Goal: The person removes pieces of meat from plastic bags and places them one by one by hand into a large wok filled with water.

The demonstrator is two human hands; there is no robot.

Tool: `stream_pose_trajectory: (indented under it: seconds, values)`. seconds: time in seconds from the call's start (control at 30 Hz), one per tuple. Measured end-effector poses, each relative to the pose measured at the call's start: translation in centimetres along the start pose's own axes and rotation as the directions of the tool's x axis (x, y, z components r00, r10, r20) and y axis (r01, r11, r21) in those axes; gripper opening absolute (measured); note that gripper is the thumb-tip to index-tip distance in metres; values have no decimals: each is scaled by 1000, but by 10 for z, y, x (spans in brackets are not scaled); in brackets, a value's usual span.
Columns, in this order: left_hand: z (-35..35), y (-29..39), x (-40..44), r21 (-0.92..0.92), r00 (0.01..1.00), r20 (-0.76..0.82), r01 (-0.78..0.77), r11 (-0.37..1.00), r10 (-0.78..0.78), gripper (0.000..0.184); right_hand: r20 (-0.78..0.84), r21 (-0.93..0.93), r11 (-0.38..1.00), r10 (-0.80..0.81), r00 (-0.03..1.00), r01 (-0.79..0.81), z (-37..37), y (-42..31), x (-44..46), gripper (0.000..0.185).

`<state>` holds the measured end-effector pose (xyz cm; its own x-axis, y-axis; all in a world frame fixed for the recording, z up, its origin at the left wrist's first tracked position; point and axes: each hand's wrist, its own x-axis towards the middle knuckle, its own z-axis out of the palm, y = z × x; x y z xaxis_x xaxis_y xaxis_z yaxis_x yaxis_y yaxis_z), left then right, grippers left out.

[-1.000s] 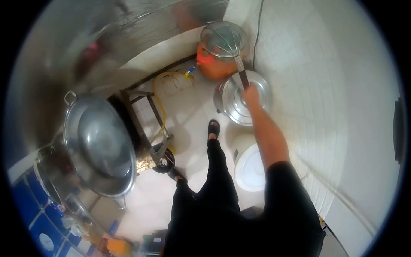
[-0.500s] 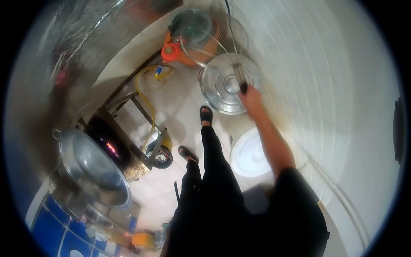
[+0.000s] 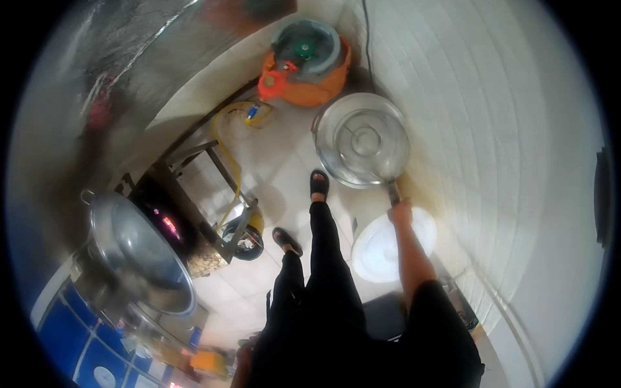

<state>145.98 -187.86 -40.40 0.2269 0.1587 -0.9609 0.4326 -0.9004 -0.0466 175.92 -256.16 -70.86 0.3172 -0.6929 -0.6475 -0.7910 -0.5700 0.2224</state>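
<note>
My right hand (image 3: 401, 212) is closed round the dark handle of a long-handled wire skimmer (image 3: 392, 193). Its round, see-through head appears to lie over a large metal pot lid (image 3: 330, 119) on the floor by the wall; whether they touch I cannot tell. Under my right forearm is a round white lid or tub (image 3: 378, 255). Part of my left hand (image 3: 244, 359) shows at the bottom edge, low beside my dark clothes; its fingers are too hidden to make out.
A wide metal basin (image 3: 139, 252) stands at left next to a stove with a red glow (image 3: 169, 225). Beyond are an orange tub holding a gas cylinder (image 3: 307, 55) and a yellow hose (image 3: 226, 152). A small bin (image 3: 246, 242) sits by the metal stand's leg (image 3: 236, 233).
My right hand has come back toward me with the skimmer. Its head has moved from in front of the gas cylinder to over the metal lid. The view has shifted slightly.
</note>
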Motion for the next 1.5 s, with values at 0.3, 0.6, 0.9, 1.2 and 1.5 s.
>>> stream_pose_trajectory:
  seconds: [0.3,0.6,0.9,1.2,1.5]
  values:
    - [113,-13,-19,-146,988,-106,-129,981,114,30,-687,-162,269,-721,87,950,-274,-365,-20,43]
    - [164,15,-50,-300,996,-52,-79,951,67,30,25,-552,205,-965,261,809,-264,-505,41,29]
    - [197,41,-61,-494,996,6,79,866,-88,29,-329,-158,682,-718,613,714,-240,-518,23,28]
    - [236,48,-95,-744,971,7,166,647,-241,27,-318,-653,420,-907,275,631,-214,-522,73,32]
    - [284,45,-100,-818,959,-55,116,564,-278,26,-292,-203,679,-730,618,706,-216,-547,114,44]
